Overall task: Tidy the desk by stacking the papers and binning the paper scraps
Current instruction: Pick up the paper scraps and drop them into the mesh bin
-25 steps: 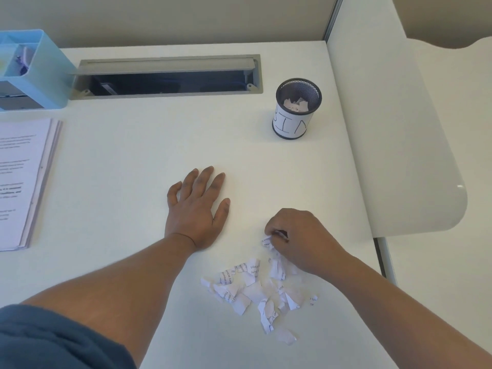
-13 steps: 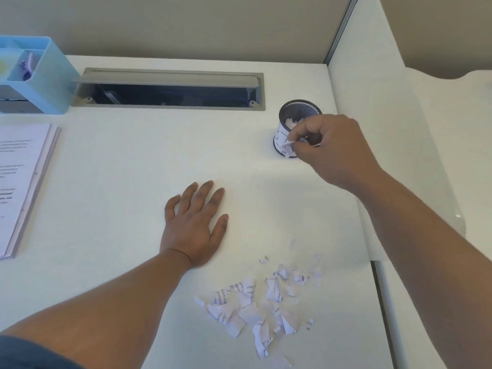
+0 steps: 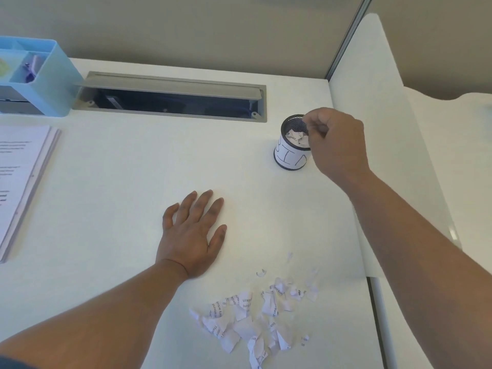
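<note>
A small black mesh bin (image 3: pixel 288 159) with a white label stands at the back right of the white desk (image 3: pixel 119 209). Crumpled scraps (image 3: pixel 295 135) lie inside it. My right hand (image 3: pixel 336 142) hovers over the bin's right rim, its fingers curled and its thumb against them; no scrap shows between the fingertips. My left hand (image 3: pixel 190 235) lies flat on the desk, fingers spread, holding nothing. A pile of torn printed paper scraps (image 3: pixel 253 318) sits near the front edge, to the right of my left wrist. A stack of printed papers (image 3: pixel 18 182) lies at the far left.
A light blue desk organiser (image 3: pixel 53 83) stands at the back left. Behind the middle of the desk is an open grey cable tray (image 3: pixel 170 102). A white divider panel (image 3: pixel 386 129) borders the desk on the right, close to the bin.
My right hand picked a scrap from the pile, carried it up to the bin and now sits over the rim with no scrap visible. The left hand stayed flat.
</note>
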`<state>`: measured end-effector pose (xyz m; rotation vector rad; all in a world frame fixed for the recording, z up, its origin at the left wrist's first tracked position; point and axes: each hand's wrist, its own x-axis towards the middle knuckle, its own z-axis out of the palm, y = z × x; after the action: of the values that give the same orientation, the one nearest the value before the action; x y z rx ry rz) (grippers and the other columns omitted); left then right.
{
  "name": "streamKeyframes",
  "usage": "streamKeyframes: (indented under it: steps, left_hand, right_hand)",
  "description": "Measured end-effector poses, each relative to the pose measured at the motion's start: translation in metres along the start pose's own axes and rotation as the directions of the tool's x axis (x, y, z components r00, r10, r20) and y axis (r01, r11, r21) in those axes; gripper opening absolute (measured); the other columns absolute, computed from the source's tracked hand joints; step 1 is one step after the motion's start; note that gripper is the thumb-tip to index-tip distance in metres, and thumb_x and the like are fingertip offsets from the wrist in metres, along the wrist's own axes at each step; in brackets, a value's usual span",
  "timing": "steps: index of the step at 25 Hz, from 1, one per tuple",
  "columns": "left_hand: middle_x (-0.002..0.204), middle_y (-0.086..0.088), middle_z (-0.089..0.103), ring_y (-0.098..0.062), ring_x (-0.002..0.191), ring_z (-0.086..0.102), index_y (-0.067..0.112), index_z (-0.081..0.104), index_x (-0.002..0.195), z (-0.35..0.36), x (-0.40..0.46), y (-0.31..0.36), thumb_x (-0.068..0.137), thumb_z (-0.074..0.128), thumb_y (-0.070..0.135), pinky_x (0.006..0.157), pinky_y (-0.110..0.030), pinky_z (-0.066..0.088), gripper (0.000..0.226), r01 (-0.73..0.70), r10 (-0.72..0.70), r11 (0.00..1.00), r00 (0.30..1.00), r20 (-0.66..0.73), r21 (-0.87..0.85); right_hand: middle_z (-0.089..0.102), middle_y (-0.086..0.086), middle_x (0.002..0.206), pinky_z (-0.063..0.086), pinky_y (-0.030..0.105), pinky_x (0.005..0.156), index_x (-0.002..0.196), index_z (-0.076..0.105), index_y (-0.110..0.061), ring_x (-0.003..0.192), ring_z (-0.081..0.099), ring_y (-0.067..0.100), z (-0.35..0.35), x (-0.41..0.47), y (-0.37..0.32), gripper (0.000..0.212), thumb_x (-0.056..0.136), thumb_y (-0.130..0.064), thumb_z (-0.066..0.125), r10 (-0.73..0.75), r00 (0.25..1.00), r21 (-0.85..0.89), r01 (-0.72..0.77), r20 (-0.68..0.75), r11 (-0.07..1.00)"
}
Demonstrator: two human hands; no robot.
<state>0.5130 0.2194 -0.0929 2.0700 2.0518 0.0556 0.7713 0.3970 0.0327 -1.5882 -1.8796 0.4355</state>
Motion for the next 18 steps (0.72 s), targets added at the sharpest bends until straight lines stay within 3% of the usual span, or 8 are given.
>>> streamKeyframes:
  steps: [4, 7, 9, 12, 14, 18]
  left_hand:
    - [0.17, 0.011, 0.013, -0.021, 0.157, 0.005, 0.039, 0.024, 0.16, -0.001, -0.001, 0.001, 0.1, 0.018, 0.059, 0.123, -0.043, 0.002, 0.063, -0.002, 0.002, 1.0, 1.0, -0.005, 0.003]
    - [0.17, 0.01, 0.015, -0.021, 0.157, 0.007, 0.038, 0.025, 0.159, 0.0, 0.0, 0.0, 0.1, 0.019, 0.059, 0.122, -0.043, 0.003, 0.063, -0.004, 0.005, 1.0, 1.0, -0.009, 0.009]
    - [0.17, 0.01, 0.015, -0.021, 0.157, 0.007, 0.038, 0.025, 0.159, 0.0, 0.0, 0.001, 0.1, 0.019, 0.059, 0.122, -0.044, 0.004, 0.063, -0.001, 0.001, 1.0, 1.0, -0.008, 0.008]
    - [0.17, 0.009, 0.015, -0.021, 0.157, 0.006, 0.038, 0.025, 0.159, 0.0, 0.0, 0.002, 0.1, 0.02, 0.059, 0.122, -0.045, 0.004, 0.063, 0.0, 0.0, 1.0, 1.0, -0.007, 0.003]
    - [0.17, 0.009, 0.014, -0.02, 0.157, 0.005, 0.038, 0.025, 0.159, 0.0, 0.0, 0.002, 0.1, 0.019, 0.059, 0.122, -0.044, 0.003, 0.063, 0.004, -0.004, 1.0, 1.0, -0.007, 0.005]
    - [0.17, 0.01, 0.014, -0.02, 0.157, 0.005, 0.039, 0.025, 0.159, 0.0, -0.001, 0.002, 0.099, 0.019, 0.06, 0.121, -0.044, 0.003, 0.064, 0.009, -0.008, 1.0, 1.0, -0.013, 0.003]
  right_hand:
    - [0.073, 0.001, 0.104, 0.052, 0.021, 0.084, 0.109, 0.074, -0.01, 0.087, 0.066, 0.016, 0.004, -0.057, 0.008, 0.024, 0.093, -0.001, 0.059, -0.08, 0.992, 0.087, 0.088, -0.093, 0.992]
    - [0.07, -0.004, 0.108, 0.05, 0.013, 0.082, 0.113, 0.073, -0.014, 0.083, 0.061, 0.005, 0.002, -0.106, 0.021, 0.025, 0.093, -0.003, 0.063, 0.057, 0.991, 0.11, -0.07, 0.122, 0.991]
    - [0.065, -0.012, 0.114, 0.052, 0.025, 0.09, 0.12, 0.07, -0.02, 0.093, 0.06, 0.003, -0.002, -0.138, 0.029, 0.027, 0.096, -0.011, 0.064, 0.128, 0.908, 0.014, -0.145, 0.4, 0.989]
    - [0.053, -0.015, 0.134, 0.045, 0.032, 0.102, 0.138, 0.058, -0.029, 0.121, 0.051, 0.008, -0.011, -0.172, 0.028, 0.042, 0.096, -0.026, 0.065, 0.175, 0.683, -0.164, -0.081, 0.709, 0.983]
    - [0.045, -0.017, 0.138, 0.045, 0.033, 0.101, 0.144, 0.05, -0.034, 0.127, 0.045, 0.01, -0.017, -0.185, 0.021, 0.055, 0.092, -0.04, 0.069, 0.228, 0.611, -0.24, -0.064, 0.758, 0.969]
    - [0.043, -0.012, 0.126, 0.049, 0.037, 0.093, 0.136, 0.053, -0.035, 0.115, 0.046, 0.014, -0.017, -0.21, 0.007, 0.061, 0.082, -0.05, 0.078, 0.23, 0.604, -0.234, -0.073, 0.763, 0.97]
